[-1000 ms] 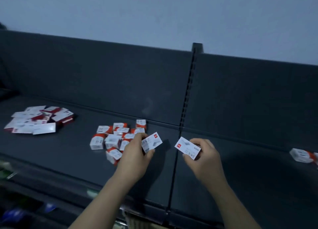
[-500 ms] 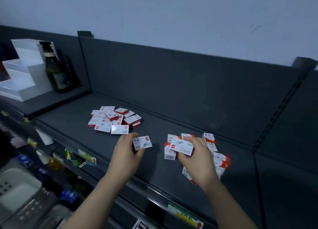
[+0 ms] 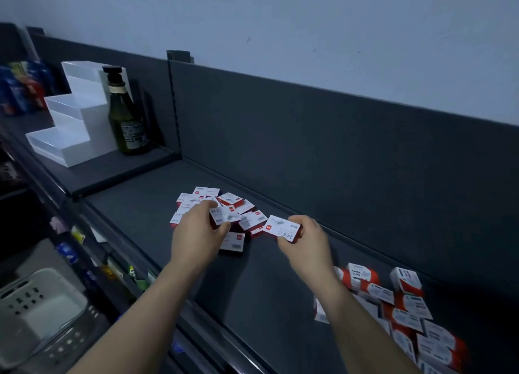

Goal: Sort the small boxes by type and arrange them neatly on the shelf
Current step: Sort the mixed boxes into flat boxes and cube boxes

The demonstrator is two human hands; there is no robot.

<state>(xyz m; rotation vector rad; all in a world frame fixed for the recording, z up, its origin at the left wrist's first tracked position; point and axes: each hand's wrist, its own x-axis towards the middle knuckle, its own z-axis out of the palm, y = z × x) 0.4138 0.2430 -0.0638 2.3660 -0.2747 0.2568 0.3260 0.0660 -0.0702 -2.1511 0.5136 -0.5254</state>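
While left hand (image 3: 196, 233) grip pinches 24/6 box (image 3: 223, 215) at pile (image 3: 206, 191), right hand (image 3: 306, 241) grip holds second box (image 3: 282, 229) just beside pile.

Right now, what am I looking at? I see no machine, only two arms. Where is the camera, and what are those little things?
There is no machine here. A person works with bare hands, and a single camera worn on the head looks forward and down at them. The left hand holds a red and white box in its fingers, and the right hand holds a matching box marked 24/6. Just behind them, on the dark shelf, lies a loose pile of flat boxes. A pile of chunkier boxes lies at the lower right. Far left stand a green bottle and a white stepped stand.
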